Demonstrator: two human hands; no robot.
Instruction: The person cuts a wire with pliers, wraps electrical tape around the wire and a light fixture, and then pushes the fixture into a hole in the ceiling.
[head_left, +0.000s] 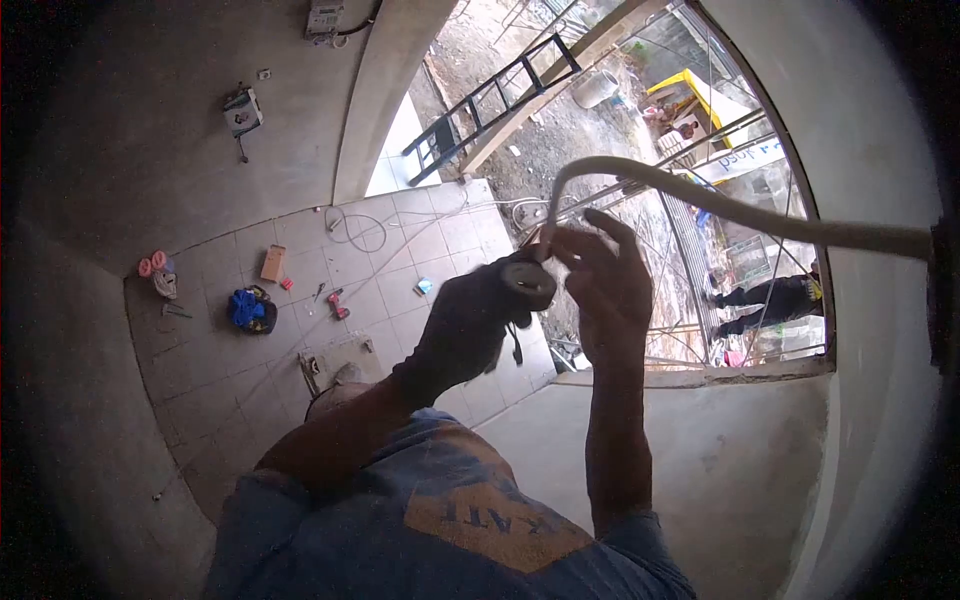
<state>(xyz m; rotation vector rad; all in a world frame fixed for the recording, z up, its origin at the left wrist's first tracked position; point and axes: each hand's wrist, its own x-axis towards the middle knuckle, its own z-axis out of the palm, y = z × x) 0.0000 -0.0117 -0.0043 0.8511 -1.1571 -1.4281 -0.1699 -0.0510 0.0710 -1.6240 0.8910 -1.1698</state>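
My left hand (465,320), in a dark glove, is closed round a dark roll of tape (527,286). Its fingertips are at the lower end of a thick pale cable (700,197), which arches over from the right edge and bends down to my hands. My right hand (608,285) is bare and raised beside the roll. One of its fingers sticks up, while others are drawn together near the cable end. What they pinch there is too small to make out. A thin dark strip (516,345) hangs below my left hand.
Far below, the tiled floor (385,290) holds a red drill (338,306), a bag with blue contents (250,310), a cardboard box (272,263) and loose wire (365,232). A ladder (490,110) stands at the opening. Outside, a person (775,300) is partly visible near metal bars.
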